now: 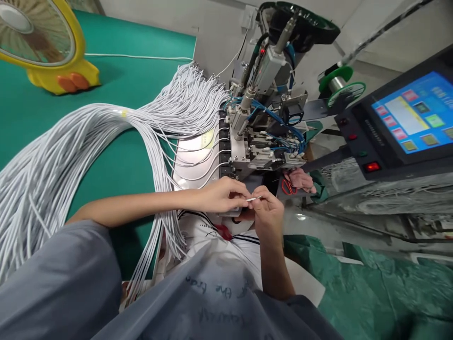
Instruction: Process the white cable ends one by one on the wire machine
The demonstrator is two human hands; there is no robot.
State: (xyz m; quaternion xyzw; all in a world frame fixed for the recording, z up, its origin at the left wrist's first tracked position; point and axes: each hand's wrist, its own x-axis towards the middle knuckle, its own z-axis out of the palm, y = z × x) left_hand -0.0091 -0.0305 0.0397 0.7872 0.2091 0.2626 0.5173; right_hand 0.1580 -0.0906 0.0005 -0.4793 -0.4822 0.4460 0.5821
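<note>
Both my hands meet in front of my lap, just below the near end of the machine (244, 146). Between them runs a short piece of white cable (253, 199). My left hand (224, 194) pinches it from the left with thumb and fingertips. From the right, my right hand (268, 208) pinches the cable's other end. What sits at the cable's tip is too small to tell. Beyond my left hand, several white cables (198, 178) curve across a pale plate into a row of black holders (224, 156) on the machine.
A large bundle of white cables (88, 123) lies over the green table (116, 42). A yellow fan (76, 52) stands at the far left. Right of the machine are a wire spool (338, 85), a touchscreen panel (417, 113), red-handled scissors (289, 187) and a pink cloth (300, 179).
</note>
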